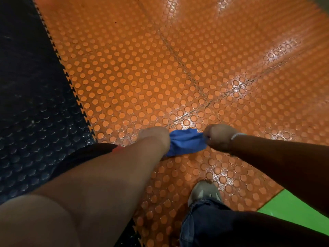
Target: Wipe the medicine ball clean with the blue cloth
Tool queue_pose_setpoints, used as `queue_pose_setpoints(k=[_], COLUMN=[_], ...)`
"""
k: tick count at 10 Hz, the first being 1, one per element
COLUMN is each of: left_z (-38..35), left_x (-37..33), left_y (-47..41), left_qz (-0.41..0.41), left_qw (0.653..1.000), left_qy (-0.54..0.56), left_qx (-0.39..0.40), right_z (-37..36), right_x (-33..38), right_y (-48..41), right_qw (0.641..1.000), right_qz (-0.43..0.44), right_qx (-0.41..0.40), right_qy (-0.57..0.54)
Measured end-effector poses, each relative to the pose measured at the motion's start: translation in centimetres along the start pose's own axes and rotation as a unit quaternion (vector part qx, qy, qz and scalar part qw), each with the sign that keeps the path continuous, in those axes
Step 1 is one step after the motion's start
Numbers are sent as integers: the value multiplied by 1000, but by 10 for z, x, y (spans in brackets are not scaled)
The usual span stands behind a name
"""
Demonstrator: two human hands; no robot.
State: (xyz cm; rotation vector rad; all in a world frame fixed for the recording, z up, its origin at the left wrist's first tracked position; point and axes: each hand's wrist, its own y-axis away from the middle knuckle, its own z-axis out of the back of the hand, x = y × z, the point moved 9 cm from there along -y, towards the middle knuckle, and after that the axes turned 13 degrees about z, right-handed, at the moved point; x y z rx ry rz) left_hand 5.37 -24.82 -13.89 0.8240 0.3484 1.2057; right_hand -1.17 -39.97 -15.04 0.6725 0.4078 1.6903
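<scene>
Your left hand (pixel 154 137) and right hand (pixel 219 138) each clutch an end of the blue cloth (pixel 185 142), ahead of your shoe (pixel 204 192). You cannot see the medicine ball; bunched cloth could wipe patchily.

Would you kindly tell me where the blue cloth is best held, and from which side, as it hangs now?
Probably by its two bunched ends, one from each side: the left hand grips one end, the right hand pinches the other, and the blue cloth spans slackly between them. That leaves its broad middle free as a wiping face.
</scene>
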Motion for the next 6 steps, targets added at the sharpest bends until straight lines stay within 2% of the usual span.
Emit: queue_pose_setpoints(k=[2, 5, 6], left_z=[5, 9, 25], left_x=[14, 26, 47], left_y=[-5, -10, -19], left_qz=[44, -12, -39], left_qw=[999, 1000, 999], left_qy=[-12, -15, 17], left_qx=[9, 2, -8], right_z=[20, 29, 28], right_x=[-1, 25, 33], right_y=[-12, -19, -18], right_qw=[985, 997, 998], right_qz=[-33, -5, 10], right_qx=[-59, -52, -49], right_qy=[-156, -52, -24])
